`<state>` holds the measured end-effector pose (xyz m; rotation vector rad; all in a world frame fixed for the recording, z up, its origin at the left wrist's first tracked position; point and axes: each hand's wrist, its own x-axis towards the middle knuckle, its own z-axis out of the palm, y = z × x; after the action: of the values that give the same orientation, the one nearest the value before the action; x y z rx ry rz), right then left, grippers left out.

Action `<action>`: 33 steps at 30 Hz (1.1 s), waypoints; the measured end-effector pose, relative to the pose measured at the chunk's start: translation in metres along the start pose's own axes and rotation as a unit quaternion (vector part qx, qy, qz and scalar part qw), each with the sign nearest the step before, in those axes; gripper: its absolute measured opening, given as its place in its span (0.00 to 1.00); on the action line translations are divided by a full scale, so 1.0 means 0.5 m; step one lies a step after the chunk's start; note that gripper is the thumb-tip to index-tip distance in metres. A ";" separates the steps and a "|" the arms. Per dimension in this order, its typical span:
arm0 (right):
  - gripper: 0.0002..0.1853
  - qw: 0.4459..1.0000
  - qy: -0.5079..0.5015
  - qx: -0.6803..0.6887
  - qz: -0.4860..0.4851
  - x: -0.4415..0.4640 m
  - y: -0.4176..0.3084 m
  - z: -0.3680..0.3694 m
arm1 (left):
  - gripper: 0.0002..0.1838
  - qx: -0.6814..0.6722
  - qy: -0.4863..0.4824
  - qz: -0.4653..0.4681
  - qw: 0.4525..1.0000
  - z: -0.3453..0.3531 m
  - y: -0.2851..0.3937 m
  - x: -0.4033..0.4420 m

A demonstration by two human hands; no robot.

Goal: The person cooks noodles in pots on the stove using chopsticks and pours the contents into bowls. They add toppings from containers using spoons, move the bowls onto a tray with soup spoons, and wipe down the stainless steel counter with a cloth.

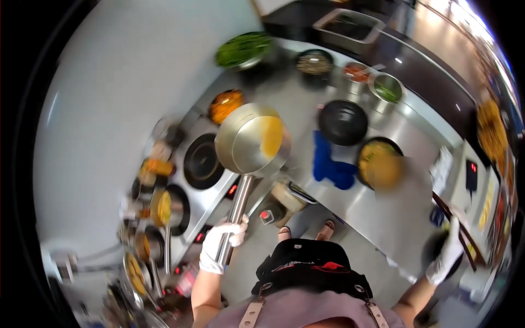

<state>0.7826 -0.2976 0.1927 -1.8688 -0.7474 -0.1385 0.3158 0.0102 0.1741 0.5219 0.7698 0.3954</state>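
My left hand (224, 243), in a white glove, is wrapped round the long metal handle of a saucepan (238, 145). The pan is raised and tilted, with a patch of yellow-orange liquid (272, 136) inside. Far to the right, my gloved right hand (451, 251) grips dark brown chopsticks (441, 202). On the steel counter between my hands stands a black bowl of yellow food (377, 148), partly behind a blurred patch. Beside it are a dark bowl (343, 123) and a blue cloth (328, 164).
An induction hob (203, 161) lies to the left, with more pans of yellow food (164, 206) below it. Bowls of greens (243, 49) and orange shreds (225, 106) stand along the back. A scale with a red display (472, 169) is at right. Bottles (270, 213) stand below the counter.
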 end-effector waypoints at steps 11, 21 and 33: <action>0.28 0.927 -0.063 0.362 0.070 -0.025 -0.172 0.288 | 0.12 -0.009 0.160 0.125 0.979 -0.415 0.068 -0.028; 0.12 0.886 -0.324 0.328 -0.048 -0.278 -0.573 0.715 | 0.07 -0.120 0.067 0.118 0.983 -0.646 0.084 0.029; 0.09 0.696 -0.602 0.366 -0.139 -0.639 -0.823 1.181 | 0.25 0.361 0.545 0.242 0.717 -0.710 0.086 -0.444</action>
<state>0.1569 0.1770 0.1343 -0.8413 -1.6466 1.1614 -0.0987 0.0361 0.1071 1.2833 1.9977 0.9349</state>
